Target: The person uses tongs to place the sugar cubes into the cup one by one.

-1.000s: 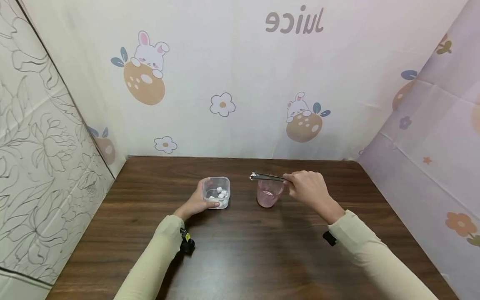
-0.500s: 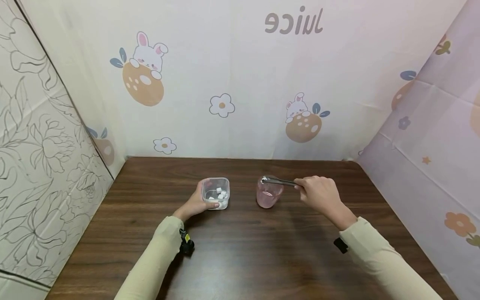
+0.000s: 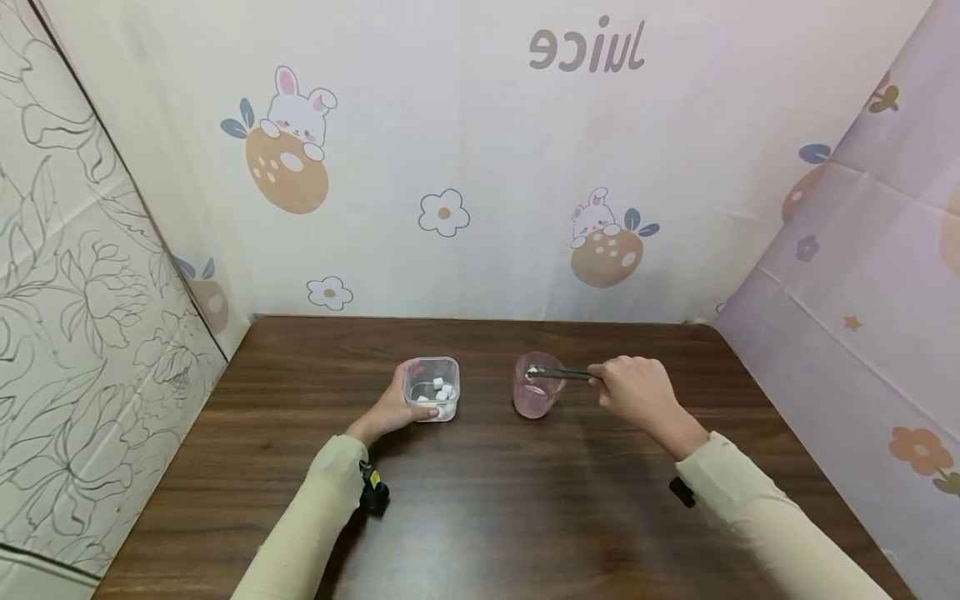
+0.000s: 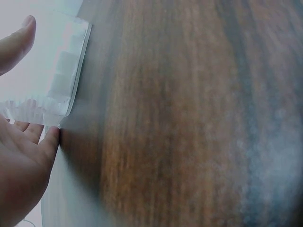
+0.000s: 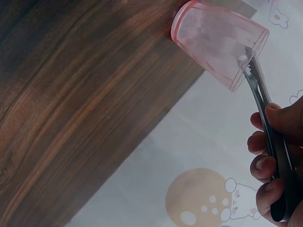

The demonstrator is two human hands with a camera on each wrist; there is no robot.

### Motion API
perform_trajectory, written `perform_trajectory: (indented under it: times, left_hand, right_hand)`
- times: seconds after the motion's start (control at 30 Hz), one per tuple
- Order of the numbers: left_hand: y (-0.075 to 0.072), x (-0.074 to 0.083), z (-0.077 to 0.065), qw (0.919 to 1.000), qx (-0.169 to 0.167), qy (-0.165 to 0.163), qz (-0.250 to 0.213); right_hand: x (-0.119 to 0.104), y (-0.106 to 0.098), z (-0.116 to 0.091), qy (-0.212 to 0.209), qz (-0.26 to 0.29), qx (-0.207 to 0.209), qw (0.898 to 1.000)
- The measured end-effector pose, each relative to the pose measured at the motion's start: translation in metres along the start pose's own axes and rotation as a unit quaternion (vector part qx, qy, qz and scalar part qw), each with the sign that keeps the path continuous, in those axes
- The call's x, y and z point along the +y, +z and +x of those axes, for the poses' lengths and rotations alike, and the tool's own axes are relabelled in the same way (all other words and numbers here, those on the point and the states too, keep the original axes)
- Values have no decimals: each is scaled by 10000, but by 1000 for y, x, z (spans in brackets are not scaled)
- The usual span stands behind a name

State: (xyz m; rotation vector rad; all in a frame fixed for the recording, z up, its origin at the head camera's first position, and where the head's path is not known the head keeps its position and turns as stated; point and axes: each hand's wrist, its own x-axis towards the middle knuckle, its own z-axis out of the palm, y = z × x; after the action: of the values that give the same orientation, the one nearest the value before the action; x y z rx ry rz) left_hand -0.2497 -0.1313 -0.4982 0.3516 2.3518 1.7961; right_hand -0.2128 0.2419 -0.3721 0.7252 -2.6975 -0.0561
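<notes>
My left hand [image 3: 390,410] grips a clear square plastic container [image 3: 422,377] from its left side, thumb across the front. Several white cubes [image 3: 444,391] lie inside it. In the left wrist view, the fingertips [image 4: 53,133] are at the container's lower edge [image 4: 75,78]. My right hand [image 3: 637,390] holds a pair of metal tongs [image 3: 566,374] pointing left. At their tips is a small white cube [image 3: 532,372], over the mouth of a translucent pink cup [image 3: 534,404]. The right wrist view has the tong tips [image 5: 249,59] just within the cup's rim [image 5: 236,78], fingers wrapped round the dark handle.
The dark wood table [image 3: 480,517] reaches back to a patterned wall sheet [image 3: 375,250], with more sheets on the left and right. Container and cup stand a short gap apart. Each forearm carries a small black wrist device [image 3: 374,490].
The tongs have shifted right from beyond the cup's left side, then down to its mouth, with the white cube in their tips. Left hand and container have stayed in place.
</notes>
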Motion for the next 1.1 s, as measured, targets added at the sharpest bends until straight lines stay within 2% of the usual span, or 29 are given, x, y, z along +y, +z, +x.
perform_trajectory:
  times: [0.13, 0.37, 0.6, 0.67, 0.73, 0.87, 0.93, 1.03, 1.1]
  left_hand:
    - [2, 1, 0, 10000, 20, -69, 10]
    - [2, 3, -1, 10000, -63, -9, -67]
    - [-2, 30, -12, 9995, -242, 52, -180]
    - [-2, 32, -13, 9996, -223, 76, -185]
    - [-1, 28, -11, 9997, -176, 96, -163]
    - [0, 9, -4, 9998, -49, 127, -119]
    - [0, -1, -1, 9996, 10, 244, -115]
    - [0, -6, 0, 9987, 77, 506, -53]
    - [0, -6, -1, 9984, 88, 557, -37]
  right_hand:
    - [-3, 1, 3, -10, 4, -162, 9999]
    - [-6, 5, 12, 3, -215, -440, 9988]
    - [-9, 8, 25, -227, -395, -438, 9980]
    - [-10, 8, 27, -334, -444, -394, 9977]
    - [-11, 8, 29, -412, -497, -334, 9974]
    - [-13, 9, 32, -497, -590, -270, 9967]
    - [-14, 10, 33, -520, -636, -284, 9962]
    - [-16, 11, 34, -562, -703, -298, 9955]
    - [-17, 12, 35, -582, -742, -310, 9951]
